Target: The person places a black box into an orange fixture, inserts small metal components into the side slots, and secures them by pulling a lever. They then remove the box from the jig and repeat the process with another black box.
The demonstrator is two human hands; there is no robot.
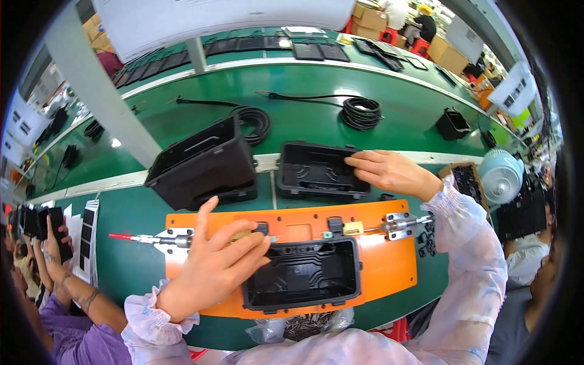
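An orange fixture plate (pixel 389 261) lies on the green bench before me, with a black plastic box (pixel 302 267) seated in it, hollow side up. My left hand (pixel 213 261) hovers over the plate's left half with the index finger raised and the others stretched toward the box's upper left corner; it holds nothing visible. Beyond the plate, my right hand (pixel 392 173) has its fingers hooked over the right end of a shallow black plastic cover (pixel 322 170); its thumb is hidden. To the left of that cover stands a deeper black box (pixel 207 164), tilted.
Metal toggle clamps sit at the plate's left (pixel 176 240) and right (pixel 398 225) ends. Coiled black cables (pixel 361 113) lie on the green conveyor beyond. A pale blue fan (pixel 501 176) and a carton of black parts (pixel 465 182) stand right. Co-workers sit at both sides.
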